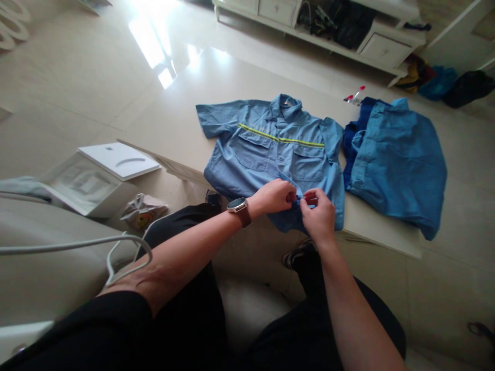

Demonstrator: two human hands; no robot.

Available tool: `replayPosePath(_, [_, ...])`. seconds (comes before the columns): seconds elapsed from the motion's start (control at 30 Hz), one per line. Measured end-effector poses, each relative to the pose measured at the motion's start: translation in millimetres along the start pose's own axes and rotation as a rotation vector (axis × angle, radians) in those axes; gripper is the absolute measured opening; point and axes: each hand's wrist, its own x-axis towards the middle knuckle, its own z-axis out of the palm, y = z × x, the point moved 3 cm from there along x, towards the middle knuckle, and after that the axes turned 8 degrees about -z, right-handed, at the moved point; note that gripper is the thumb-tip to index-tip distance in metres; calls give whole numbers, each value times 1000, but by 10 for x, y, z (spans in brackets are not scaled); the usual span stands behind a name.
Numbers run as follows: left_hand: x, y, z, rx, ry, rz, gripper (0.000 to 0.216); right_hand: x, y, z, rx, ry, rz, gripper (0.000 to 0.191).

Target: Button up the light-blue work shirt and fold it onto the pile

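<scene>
A blue short-sleeved work shirt (247, 152) with a yellow stripe across the chest lies front up on the low table, collar at the far side. Its lower edge hangs over the table's near edge. My left hand (276, 196), with a watch (238, 208) on the wrist, is closed on the shirt's front placket near the hem. Close beside it, my right hand (319, 211) pinches the same placket between thumb and fingers. The fingers hide the exact spot of cloth, and I cannot make out a button there.
More folded blue clothing (402, 159) lies on the table (166, 118) at the right, with small red-capped bottles (359, 94) behind it. A white open box (88, 180) stands at the left on the floor. A white cable (77, 248) crosses near my left arm. A cabinet (328, 31) stands beyond.
</scene>
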Motion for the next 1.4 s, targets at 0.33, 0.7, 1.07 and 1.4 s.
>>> replayPosePath(0.33, [-2,-38,18,61,37,23,20,5,125,144,231,-33,115,25])
replayPosePath(0.7, [31,-96,14,-124,54,-53,24,3,124,175,272,-79,81,30])
replayPosePath(1.07, [-5,-25,-28,-275,35,-181,18,-14,80,162,216,-63,25,20])
replayPosePath(1.4, [60,-172,158,-493,116,-287,11,-8,51,151,166,-33,5,15])
